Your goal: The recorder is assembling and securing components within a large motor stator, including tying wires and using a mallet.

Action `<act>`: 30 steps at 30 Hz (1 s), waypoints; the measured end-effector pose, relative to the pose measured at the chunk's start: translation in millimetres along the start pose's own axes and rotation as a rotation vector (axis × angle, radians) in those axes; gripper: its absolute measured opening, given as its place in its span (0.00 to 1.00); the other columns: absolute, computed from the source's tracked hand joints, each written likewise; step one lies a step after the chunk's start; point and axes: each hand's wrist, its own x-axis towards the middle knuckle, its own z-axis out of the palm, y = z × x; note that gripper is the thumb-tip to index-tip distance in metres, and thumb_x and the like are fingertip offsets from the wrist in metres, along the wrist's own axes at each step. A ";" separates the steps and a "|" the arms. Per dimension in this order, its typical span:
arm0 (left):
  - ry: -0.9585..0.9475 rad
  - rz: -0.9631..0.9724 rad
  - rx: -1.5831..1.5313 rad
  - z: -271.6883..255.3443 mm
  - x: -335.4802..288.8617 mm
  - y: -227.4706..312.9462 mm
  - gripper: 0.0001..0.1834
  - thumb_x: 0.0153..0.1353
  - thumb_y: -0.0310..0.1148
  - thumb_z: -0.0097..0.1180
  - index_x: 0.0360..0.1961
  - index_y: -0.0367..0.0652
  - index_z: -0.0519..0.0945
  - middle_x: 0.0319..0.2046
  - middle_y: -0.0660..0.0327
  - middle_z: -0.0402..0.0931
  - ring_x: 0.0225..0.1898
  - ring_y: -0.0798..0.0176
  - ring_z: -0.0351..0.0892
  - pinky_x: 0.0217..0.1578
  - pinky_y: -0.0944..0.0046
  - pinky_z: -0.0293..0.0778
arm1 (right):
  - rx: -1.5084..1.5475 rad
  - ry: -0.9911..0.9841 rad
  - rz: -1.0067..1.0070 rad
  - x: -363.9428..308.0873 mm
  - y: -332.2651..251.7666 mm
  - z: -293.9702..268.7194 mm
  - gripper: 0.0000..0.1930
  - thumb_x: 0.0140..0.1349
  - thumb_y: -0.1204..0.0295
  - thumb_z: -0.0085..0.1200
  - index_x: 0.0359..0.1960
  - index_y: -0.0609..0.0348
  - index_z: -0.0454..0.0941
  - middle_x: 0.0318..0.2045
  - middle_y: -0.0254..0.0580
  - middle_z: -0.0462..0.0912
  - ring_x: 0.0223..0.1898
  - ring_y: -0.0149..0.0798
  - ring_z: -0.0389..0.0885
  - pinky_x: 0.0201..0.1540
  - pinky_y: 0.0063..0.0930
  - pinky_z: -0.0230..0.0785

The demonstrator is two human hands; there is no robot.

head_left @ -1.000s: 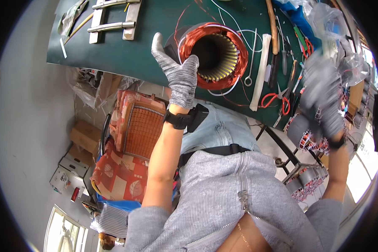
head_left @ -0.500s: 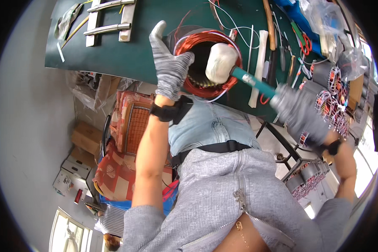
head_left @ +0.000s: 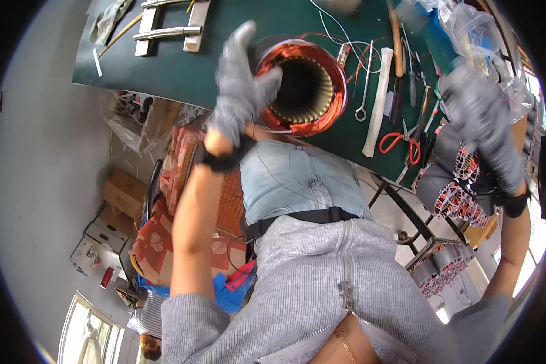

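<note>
A motor stator (head_left: 329,121) with orange copper windings stands on the green bench, its round bore facing up and lined with pale slot edges. My left hand (head_left: 239,88), in a grey glove, is at its left rim; the fingers are stretched and the thumb reaches over the windings. Off to the right, above the bench's tools, my gloved right hand (head_left: 482,115) is raised and smeared by motion. It is closed on a mallet whose teal handle (head_left: 446,54) is blurred. The mallet's pale head is too smeared to make out clearly.
Red-handled scissors (head_left: 414,151), a ring spanner (head_left: 361,114), a white strip (head_left: 377,103) and a wooden handle (head_left: 396,36) lie right of the stator. Wound cores (head_left: 461,200) stand at the far right. A metal-and-wood frame (head_left: 170,30) lies back left; a patterned chair (head_left: 164,242) is below.
My right hand has swung the mallet up and right, away from the stator, uncovering its bore. My left hand stays at the left rim, with the windings more in the open.
</note>
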 end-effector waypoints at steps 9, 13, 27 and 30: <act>0.318 -0.232 -0.439 2.7 -27.9 -1.5 0.43 0.33 0.21 0.55 0.59 0.37 0.57 0.55 0.55 0.58 0.59 0.58 0.56 0.62 0.62 0.49 | -0.507 0.124 -0.571 8.7 -31.2 117.9 0.13 0.61 0.70 0.46 0.47 0.58 0.72 0.36 0.42 0.79 0.35 0.38 0.77 0.43 0.32 0.72; 0.341 -0.235 -0.421 -5.2 -15.0 -1.1 0.45 0.31 0.18 0.57 0.58 0.37 0.58 0.54 0.58 0.60 0.57 0.60 0.58 0.61 0.64 0.50 | -0.648 0.172 -0.461 4.8 6.4 55.7 0.20 0.64 0.72 0.41 0.58 0.60 0.60 0.39 0.36 0.76 0.37 0.36 0.77 0.46 0.30 0.70; 0.021 -0.114 -0.370 -10.6 19.1 0.0 0.44 0.34 0.14 0.57 0.59 0.43 0.60 0.52 0.61 0.62 0.48 0.66 0.64 0.52 0.69 0.65 | 1.016 0.482 0.382 31.4 -21.9 77.0 0.21 0.66 0.57 0.40 0.51 0.60 0.69 0.29 0.30 0.72 0.20 0.26 0.69 0.17 0.18 0.64; -0.039 -0.136 -0.308 -16.7 23.2 -10.5 0.44 0.31 0.21 0.65 0.56 0.40 0.63 0.50 0.57 0.65 0.52 0.60 0.65 0.55 0.66 0.62 | 0.707 0.322 -0.130 64.5 -6.8 69.2 0.20 0.66 0.58 0.41 0.52 0.60 0.67 0.32 0.35 0.74 0.21 0.29 0.72 0.21 0.20 0.66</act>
